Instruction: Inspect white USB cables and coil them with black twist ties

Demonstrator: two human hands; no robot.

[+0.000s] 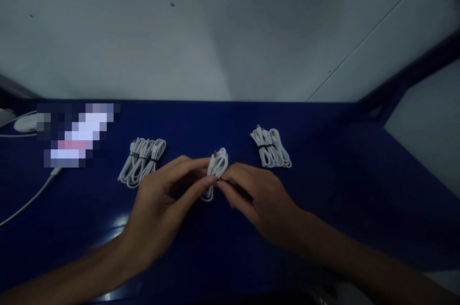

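My left hand (168, 195) grips a coiled white cable (217, 165) between thumb and fingers, above the blue table. The coil stands at a slant, its loops showing above and below the thumb. My right hand (257, 192) is closed in a pinch against the coil's right side. What its fingertips hold there is too small and dark to make out. To the left lies a group of coiled white cables (143, 161), bound with black ties. Similar tied white cables (271, 148) lie side by side to the right, beyond my right hand.
A blurred-out bright device (81, 135) lies on the left, with a white cord (34, 207) running from its lower end. Another white plug-like piece (26, 123) is beside it. The blue tabletop (201, 123) meets a pale wall (161, 56) at the back.
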